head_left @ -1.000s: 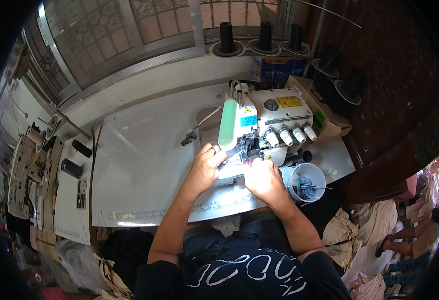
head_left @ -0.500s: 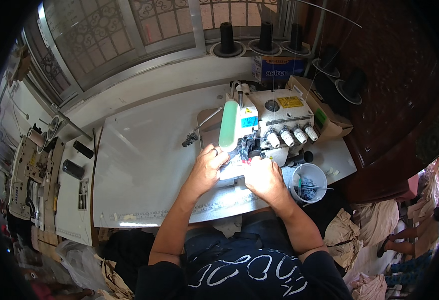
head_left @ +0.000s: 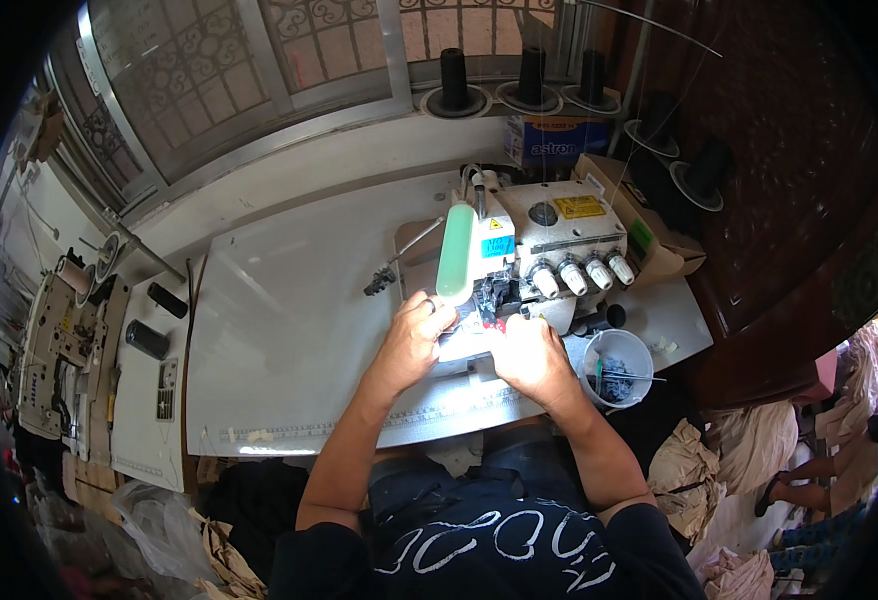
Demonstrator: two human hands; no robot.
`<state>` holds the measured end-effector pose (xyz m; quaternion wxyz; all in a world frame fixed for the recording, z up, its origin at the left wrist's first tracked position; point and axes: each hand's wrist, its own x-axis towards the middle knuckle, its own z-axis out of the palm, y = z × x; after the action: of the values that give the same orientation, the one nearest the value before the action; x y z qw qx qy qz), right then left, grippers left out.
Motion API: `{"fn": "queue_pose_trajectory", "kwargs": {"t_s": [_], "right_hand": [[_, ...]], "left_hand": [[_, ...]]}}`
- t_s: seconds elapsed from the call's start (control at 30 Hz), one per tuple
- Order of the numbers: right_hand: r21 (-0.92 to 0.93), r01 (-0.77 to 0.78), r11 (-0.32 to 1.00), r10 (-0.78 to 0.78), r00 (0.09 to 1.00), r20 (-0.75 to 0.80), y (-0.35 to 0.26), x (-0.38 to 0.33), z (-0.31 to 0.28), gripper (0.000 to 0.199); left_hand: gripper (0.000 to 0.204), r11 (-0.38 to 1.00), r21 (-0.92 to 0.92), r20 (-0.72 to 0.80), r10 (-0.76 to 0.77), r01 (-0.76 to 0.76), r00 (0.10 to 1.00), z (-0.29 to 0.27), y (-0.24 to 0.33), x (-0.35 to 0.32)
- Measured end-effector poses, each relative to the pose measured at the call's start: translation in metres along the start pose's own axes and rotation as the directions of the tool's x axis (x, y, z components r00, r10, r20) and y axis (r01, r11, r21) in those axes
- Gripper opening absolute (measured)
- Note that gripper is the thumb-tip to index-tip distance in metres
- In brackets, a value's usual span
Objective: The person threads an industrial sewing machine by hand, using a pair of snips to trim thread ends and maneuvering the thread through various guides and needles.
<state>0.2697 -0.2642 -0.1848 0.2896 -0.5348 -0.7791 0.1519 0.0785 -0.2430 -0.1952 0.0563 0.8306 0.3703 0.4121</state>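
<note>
A white overlock sewing machine stands on the table in front of me, with a pale green lamp lit over its needle area. Left of the needle, my left hand is closed with its fingers curled. Close by the black presser foot area, my right hand is closed too, its thumb and fingers pinched together. A small red piece shows beside the right fingertips. Glare and the fingers themselves hide what either hand holds.
A white bucket of dark scraps hangs at the table's right edge. Black thread cones stand behind the machine, beside a cardboard box. Another sewing machine is at the far left. Beige cloth lies at lower right.
My right hand has shifted very slightly to the right. My left hand stays almost in place beside the lamp.
</note>
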Motion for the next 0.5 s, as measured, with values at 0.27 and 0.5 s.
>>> {"fn": "queue_pose_trajectory", "kwargs": {"t_s": [0.27,0.5], "right_hand": [[0.095,-0.052,0.994,0.052,0.999,0.007,-0.001,-0.001,-0.005,0.021],[0.079,0.070,0.994,-0.065,0.996,-0.066,0.009,-0.004,0.008,0.016]], "left_hand": [[0.016,1.000,0.006,-0.002,-0.010,0.010,1.000,0.002,-0.003,-0.002],[0.016,1.000,-0.008,-0.003,-0.008,0.008,1.000,-0.001,0.002,0.000]]}}
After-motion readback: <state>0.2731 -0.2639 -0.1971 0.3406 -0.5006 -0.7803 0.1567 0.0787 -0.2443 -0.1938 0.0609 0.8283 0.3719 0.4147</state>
